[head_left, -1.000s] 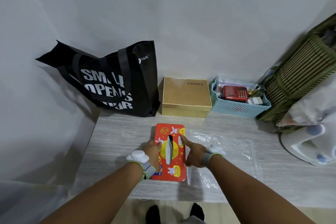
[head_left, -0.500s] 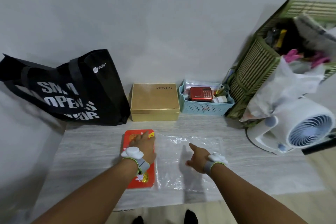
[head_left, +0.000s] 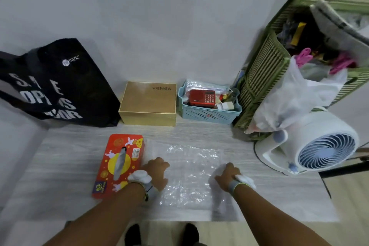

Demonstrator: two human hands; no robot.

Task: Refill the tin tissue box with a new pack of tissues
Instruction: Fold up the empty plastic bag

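Observation:
The red tin tissue box (head_left: 119, 163) lies flat on the table at the left, a grey-white tissue poking out of its top slot. A clear, crinkled plastic wrapper (head_left: 191, 169) lies flat to the right of the box. My left hand (head_left: 157, 173) sits knuckles up on the wrapper's left edge, right beside the box, with its fingers curled down onto the plastic. On the wrapper's right side my right hand (head_left: 227, 175) is curled the same way, with a whitish fold of plastic at its fingertips. No full tissue pack is visible.
Along the wall stand a black tote bag (head_left: 60, 85), a gold box (head_left: 148, 103) and a blue basket (head_left: 209, 112) with a red radio. At the right are a green slatted crate (head_left: 265, 69), a white plastic bag and a white fan (head_left: 319, 145).
My left hand has come off the tin box and moved right onto the wrapper's left edge. My right hand has moved right across the wrapper. The view has swung right.

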